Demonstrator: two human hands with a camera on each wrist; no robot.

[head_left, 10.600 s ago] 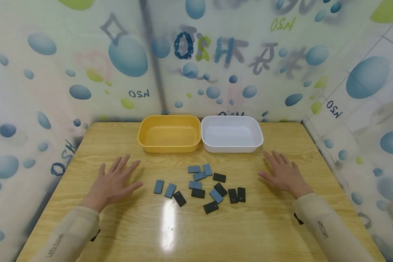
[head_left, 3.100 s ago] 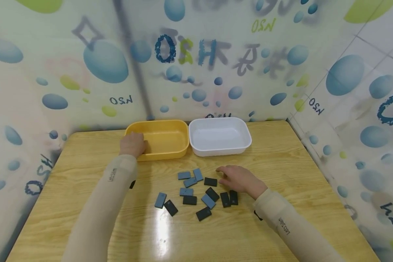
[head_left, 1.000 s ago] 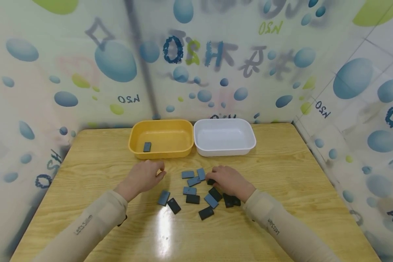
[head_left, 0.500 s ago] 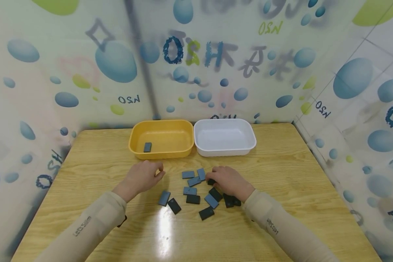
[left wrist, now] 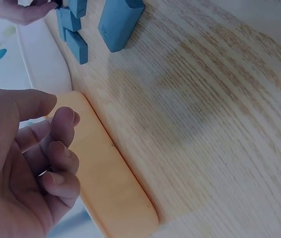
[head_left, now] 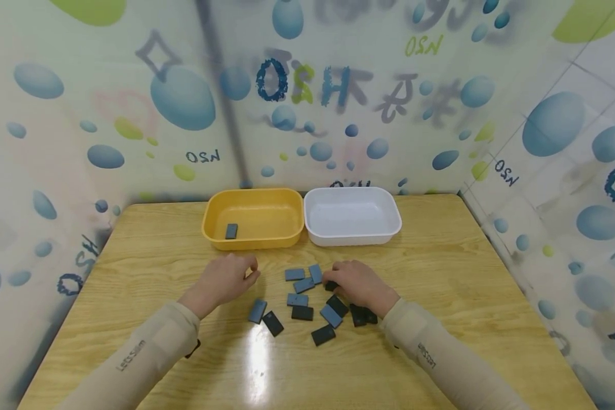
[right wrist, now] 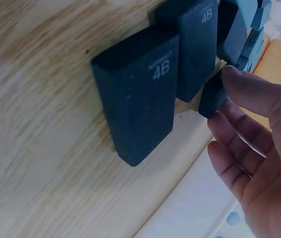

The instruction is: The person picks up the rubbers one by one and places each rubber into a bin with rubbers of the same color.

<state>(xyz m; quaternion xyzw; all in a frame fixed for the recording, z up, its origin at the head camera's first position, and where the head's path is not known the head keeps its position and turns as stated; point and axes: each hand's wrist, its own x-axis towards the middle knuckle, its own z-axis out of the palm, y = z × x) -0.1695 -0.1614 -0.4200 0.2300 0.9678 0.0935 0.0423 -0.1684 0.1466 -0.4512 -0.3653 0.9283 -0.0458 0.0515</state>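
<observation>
Beside the small blue and black erasers on the wooden table, my right hand pinches a black eraser between thumb and fingers, still down at table level. Two black erasers marked 4B lie near that wrist, one of them closest to the right wrist camera. My left hand hovers in front of the yellow bin, its fingers loosely curled around nothing. Nearest to it on the table is a blue eraser. Another blue eraser lies inside the yellow bin.
A white bin with nothing in it touches the yellow one on its right, both at the table's back. Between my hands lie several blue erasers and black erasers. A patterned cloth wall rises behind the table.
My left hand has put a blue eraser into the yellow bin and drawn back. My right hand has come in from the right and taken hold of a black eraser. Both hands stay nearly still lately.
</observation>
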